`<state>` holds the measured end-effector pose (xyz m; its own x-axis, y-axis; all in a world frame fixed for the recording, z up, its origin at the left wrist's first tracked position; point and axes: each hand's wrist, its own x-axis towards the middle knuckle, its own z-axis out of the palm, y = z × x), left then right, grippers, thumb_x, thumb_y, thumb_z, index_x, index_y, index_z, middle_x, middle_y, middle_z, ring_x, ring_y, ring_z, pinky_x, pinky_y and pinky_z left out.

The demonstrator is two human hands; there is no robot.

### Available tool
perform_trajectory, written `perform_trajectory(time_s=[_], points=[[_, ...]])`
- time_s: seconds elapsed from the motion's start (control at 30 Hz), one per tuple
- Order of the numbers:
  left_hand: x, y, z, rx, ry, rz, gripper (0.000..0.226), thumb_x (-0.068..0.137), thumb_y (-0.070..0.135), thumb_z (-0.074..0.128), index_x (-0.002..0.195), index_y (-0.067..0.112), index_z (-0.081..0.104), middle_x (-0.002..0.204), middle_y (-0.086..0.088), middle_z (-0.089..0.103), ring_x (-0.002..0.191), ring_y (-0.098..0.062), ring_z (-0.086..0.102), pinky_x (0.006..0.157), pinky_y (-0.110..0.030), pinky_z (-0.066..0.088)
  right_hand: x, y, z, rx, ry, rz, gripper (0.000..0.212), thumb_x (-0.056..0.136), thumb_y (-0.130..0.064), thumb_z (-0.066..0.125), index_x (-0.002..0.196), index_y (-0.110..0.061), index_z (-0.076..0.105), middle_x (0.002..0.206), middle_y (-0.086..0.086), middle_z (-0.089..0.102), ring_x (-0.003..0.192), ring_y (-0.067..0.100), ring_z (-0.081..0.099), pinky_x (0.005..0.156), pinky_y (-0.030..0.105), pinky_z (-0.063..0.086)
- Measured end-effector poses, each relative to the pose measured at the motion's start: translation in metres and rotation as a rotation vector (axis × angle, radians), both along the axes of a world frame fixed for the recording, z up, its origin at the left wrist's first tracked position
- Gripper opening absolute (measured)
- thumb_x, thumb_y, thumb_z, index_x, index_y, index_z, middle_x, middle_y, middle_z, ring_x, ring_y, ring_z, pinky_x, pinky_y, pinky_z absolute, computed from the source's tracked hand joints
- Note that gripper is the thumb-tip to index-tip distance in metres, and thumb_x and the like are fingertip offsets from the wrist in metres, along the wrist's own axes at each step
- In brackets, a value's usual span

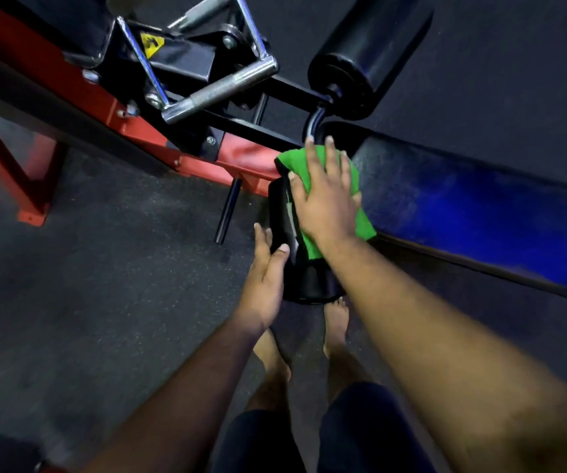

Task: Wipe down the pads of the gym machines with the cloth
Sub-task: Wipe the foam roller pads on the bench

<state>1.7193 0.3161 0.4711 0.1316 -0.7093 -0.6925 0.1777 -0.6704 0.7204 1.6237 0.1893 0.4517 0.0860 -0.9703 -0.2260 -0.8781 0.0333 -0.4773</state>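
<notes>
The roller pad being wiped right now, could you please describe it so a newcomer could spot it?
Start at the red machine frame and follow it right to the long blue bench pad. At that bench's near end sits a short black roller pad; unlike the bare roller above, a green cloth covers it.

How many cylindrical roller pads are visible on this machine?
2. One roller pad is at centre, under the green cloth that the right hand presses on it, with the left hand against its side. The other roller pad is at upper right. More may be hidden.
</notes>
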Motion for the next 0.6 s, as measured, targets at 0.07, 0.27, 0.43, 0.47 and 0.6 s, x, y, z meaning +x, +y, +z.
perform_trajectory(time_s=[0.07,0.27,0.43,0.47,0.6], points=[[0.005,-0.002,0.000,0.002,0.010,0.034,0.093,0.087,0.047,0.043,0.160,0.032,-0.011,0.166,0.003,0.024,0.146,-0.001,0.026,0.113,-0.021,0.021,-0.006,0.012,0.002,-0.032,0.061,0.150,0.061,0.100,-0.058,0.040,0.157,-0.047,0.022,0.171,-0.008,0.008,0.157,0.025,0.005,0.107,0.073,0.031],[0.031,0.006,-0.003,0.048,0.013,0.183,0.094,0.083,0.050,0.041,0.161,0.027,-0.005,0.161,-0.001,0.036,0.147,-0.016,0.037,0.124,-0.033,0.020,-0.058,0.134,0.005,-0.028,0.118,0.478,0.058,0.096,-0.053,0.046,0.152,-0.050,0.033,0.171,-0.011,0.006,0.158,0.024,0.001,0.107,0.071,0.033],[0.036,0.023,-0.012,0.065,0.049,0.135,0.073,0.103,0.043,0.042,0.161,0.032,-0.001,0.164,0.009,0.026,0.151,-0.009,0.025,0.126,-0.032,0.012,0.016,0.018,0.006,-0.112,0.402,0.538,0.051,0.093,-0.052,0.052,0.143,-0.043,0.051,0.168,-0.005,0.022,0.158,0.026,0.000,0.108,0.084,0.004],[0.036,0.024,-0.011,0.055,0.054,0.120,0.068,0.107,0.040,0.039,0.161,0.031,-0.001,0.165,0.010,0.021,0.151,-0.005,0.021,0.124,-0.028,0.011,0.030,0.001,0.009,-0.107,0.474,0.556,0.048,0.092,-0.051,0.053,0.138,-0.039,0.058,0.164,-0.003,0.031,0.158,0.027,0.004,0.106,0.085,0.002],[0.039,0.026,-0.004,0.024,-0.053,0.044,0.094,0.084,0.065,0.045,0.162,0.030,0.006,0.166,0.013,0.012,0.148,0.002,0.013,0.124,-0.028,0.009,0.030,0.038,0.012,-0.157,0.618,0.805,0.050,0.095,-0.053,0.047,0.134,-0.027,0.065,0.156,0.001,0.046,0.155,0.024,0.019,0.113,0.077,0.004]])
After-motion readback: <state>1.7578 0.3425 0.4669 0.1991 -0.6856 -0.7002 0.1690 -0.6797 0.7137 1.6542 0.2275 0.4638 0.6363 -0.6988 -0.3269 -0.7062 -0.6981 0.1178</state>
